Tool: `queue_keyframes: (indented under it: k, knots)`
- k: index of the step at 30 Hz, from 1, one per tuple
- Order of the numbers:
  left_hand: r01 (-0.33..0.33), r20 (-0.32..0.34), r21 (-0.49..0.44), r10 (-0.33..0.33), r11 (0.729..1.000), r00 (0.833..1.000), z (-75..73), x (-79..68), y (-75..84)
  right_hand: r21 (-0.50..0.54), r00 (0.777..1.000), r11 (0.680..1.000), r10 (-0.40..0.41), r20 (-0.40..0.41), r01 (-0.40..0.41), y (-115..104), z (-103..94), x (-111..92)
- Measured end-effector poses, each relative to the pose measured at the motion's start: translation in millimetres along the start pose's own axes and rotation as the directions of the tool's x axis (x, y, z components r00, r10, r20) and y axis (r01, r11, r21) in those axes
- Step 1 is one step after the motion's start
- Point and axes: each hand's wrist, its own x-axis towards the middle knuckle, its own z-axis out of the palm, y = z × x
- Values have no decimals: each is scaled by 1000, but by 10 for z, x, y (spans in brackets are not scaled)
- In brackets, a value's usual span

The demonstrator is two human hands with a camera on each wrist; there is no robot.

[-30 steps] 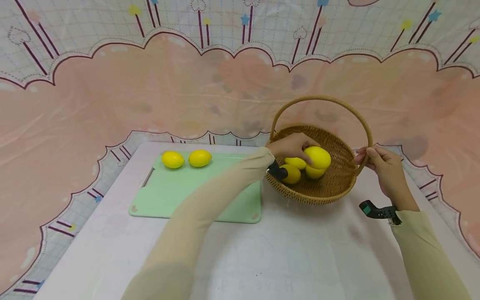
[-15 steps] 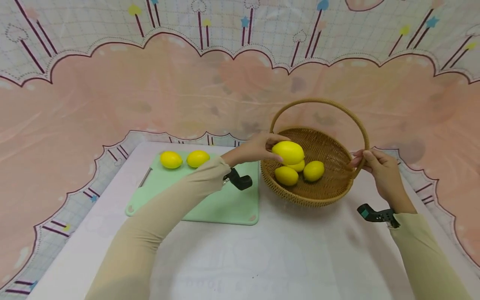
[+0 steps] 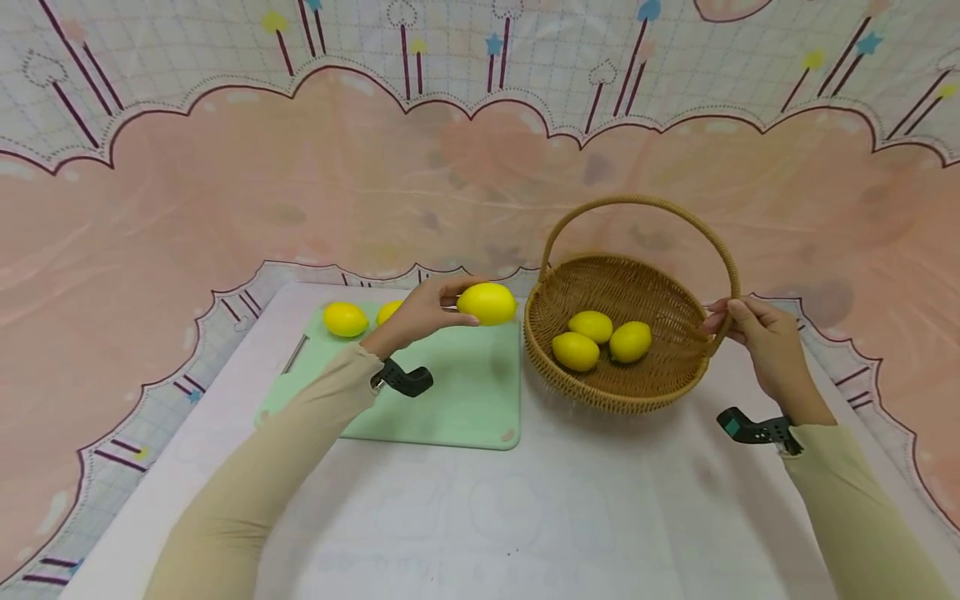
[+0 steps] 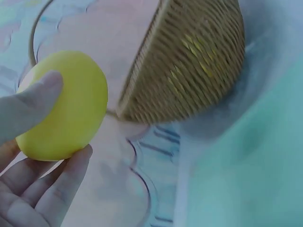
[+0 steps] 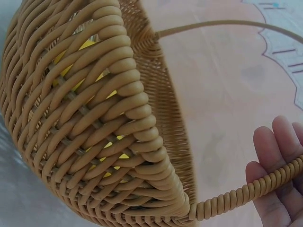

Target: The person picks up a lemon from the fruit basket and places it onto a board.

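My left hand point(image 3: 420, 315) holds a yellow lemon point(image 3: 487, 304) between thumb and fingers, above the right part of a green cutting board point(image 3: 442, 400). The left wrist view shows the thumb across the same lemon point(image 4: 75, 104) and fingertips beneath it. My right hand point(image 3: 768, 342) grips the handle of a brown wicker basket point(image 3: 667, 375) near its right end. In the right wrist view, fingers point(image 5: 267, 146) lie around the wrapped handle point(image 5: 236, 196). Inside the basket lie three lemons point(image 3: 576, 352). Two more lemons sit at the board's back left, one point(image 3: 346, 319) in full view, the other point(image 3: 387, 312) partly behind my left hand.
Along the board's left side lies a thin metal strip point(image 3: 296, 354), perhaps a handle or blade. The white table point(image 3: 525, 508) extends in front of board and basket. A patterned pink cloth point(image 3: 375, 192) hangs behind.
My left hand has lifted a lemon out of the basket and carried it left, over the board. My right hand stays on the basket handle.
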Motion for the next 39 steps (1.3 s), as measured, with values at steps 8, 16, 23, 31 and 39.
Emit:
queue_keyframes:
  k: [8,16,23,31,39]
  knots:
    - [79,-68,-52,-82,996,994,-49,-43,-422,12,999,999,-34,5,34,27,-3,-17]
    - [108,-84,-40,-111,993,990,34,41,-788,-2,999,999,-38,-10,38,22,1,-28]
    - [142,-88,-24,-144,990,986,104,169,-865,-23,1000,999,-29,-7,29,23,5,-31]
    - [183,-93,19,-180,983,979,170,339,-914,14,999,999,-34,3,34,26,3,-11]
    - [209,-92,-6,-209,978,974,181,401,-999,12,1000,1000,-27,3,27,13,-8,-18]
